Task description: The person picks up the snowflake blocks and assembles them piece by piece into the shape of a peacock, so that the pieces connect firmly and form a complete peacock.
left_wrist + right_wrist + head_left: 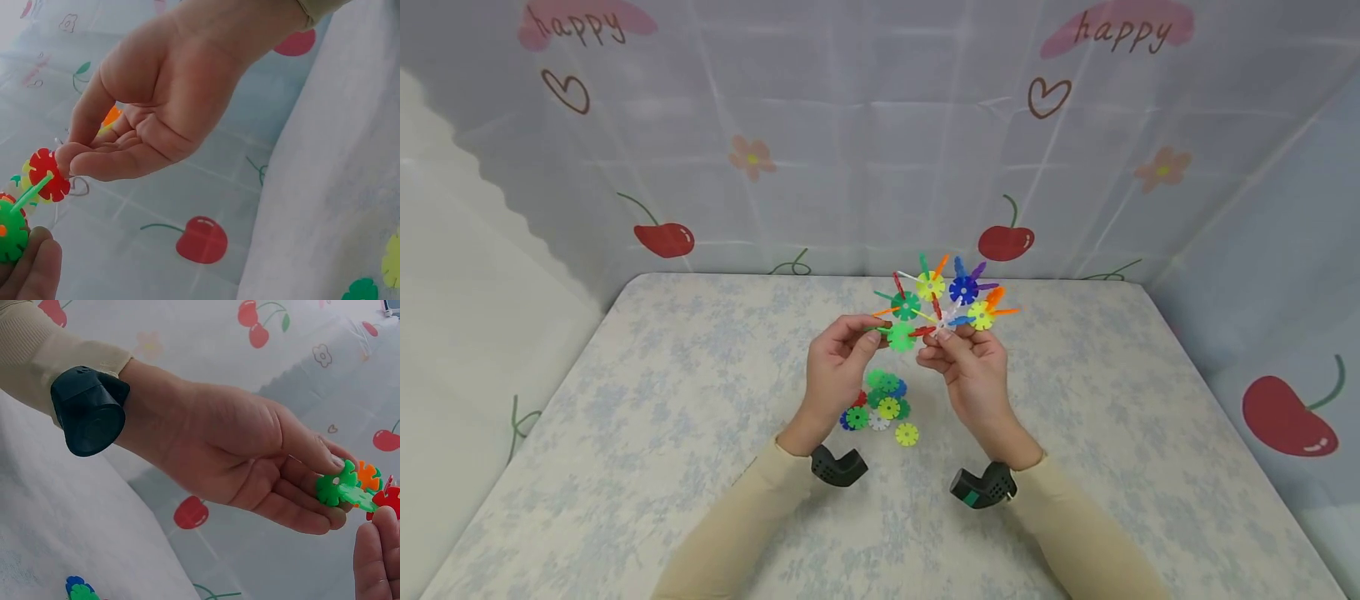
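A model of slotted plastic snowflake discs (931,286), in green, yellow, blue, red, orange and clear, is held up above the table between both hands. My left hand (840,360) pinches its left end beside a light green disc (901,337). In the left wrist view, the left hand's (175,100) fingertips meet a red disc (49,175). With thumb and fingers, my right hand (976,375) grips the model near a clear disc (942,324). The right wrist view shows the right hand (231,450) pinching by a green disc (336,484); its fingertips are partly hidden.
A small pile of loose discs (887,407) lies on the table below the hands, with one yellow disc (907,434) at its front. The pale patterned tabletop (662,400) meets a cherry-printed curtain (850,192) at the back.
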{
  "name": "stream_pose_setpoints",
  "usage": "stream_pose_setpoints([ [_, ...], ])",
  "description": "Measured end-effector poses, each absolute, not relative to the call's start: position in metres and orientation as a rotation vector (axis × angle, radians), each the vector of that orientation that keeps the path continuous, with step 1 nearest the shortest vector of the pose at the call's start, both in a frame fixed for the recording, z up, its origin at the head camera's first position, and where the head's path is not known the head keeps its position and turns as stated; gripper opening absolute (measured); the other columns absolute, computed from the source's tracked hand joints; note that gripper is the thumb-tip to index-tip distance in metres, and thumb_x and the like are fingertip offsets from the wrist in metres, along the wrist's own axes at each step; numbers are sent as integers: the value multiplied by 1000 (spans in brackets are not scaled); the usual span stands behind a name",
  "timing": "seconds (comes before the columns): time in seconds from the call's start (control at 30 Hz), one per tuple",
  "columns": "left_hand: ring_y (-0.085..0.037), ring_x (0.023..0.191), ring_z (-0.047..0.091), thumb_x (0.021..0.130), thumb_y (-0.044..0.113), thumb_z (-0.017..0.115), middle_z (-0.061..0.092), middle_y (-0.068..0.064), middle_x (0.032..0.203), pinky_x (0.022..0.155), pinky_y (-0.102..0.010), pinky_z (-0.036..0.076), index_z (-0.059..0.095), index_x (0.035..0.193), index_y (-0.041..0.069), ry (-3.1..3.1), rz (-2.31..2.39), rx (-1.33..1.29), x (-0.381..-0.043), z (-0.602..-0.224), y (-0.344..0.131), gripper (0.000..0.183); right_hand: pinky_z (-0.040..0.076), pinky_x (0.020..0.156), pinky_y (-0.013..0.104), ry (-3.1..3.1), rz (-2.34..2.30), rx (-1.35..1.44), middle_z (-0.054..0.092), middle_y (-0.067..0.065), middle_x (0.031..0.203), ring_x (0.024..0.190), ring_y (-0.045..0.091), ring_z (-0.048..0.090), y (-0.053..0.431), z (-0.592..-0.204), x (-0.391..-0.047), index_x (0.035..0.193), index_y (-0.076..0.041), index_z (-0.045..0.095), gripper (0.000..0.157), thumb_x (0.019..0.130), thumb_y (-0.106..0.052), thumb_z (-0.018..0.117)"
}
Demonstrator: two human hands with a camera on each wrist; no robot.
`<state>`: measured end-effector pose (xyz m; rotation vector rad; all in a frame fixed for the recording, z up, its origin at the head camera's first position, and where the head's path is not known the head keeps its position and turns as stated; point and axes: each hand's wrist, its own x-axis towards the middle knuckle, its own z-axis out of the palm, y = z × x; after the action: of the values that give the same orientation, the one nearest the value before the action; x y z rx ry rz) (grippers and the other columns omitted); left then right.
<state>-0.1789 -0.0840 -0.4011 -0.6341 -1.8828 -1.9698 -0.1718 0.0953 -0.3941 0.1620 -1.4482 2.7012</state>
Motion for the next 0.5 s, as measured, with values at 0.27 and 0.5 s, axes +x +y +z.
stream_pose_setpoints([
  [0.27,-18,85,68,94,-11,59,65,-30,106,83,-18,58,59,124,-12,-1865,-1722,-741,-180,-412,-78,30,64,74,29,-1464,2735,91,75,-1,80,70,10,75,88,-396,-169,93,-8,48,16,102,5,50],
  [0.5,-37,106,70,79,-9,81,61,-28,123,96,-32,60,52,127,-8,-1847,-1487,-754,-179,-419,-71,56,64,81,30,-1483,2708,41,73,0,82,76,11,77,80,-395,-162,94,-8,52,13,101,3,53],
])
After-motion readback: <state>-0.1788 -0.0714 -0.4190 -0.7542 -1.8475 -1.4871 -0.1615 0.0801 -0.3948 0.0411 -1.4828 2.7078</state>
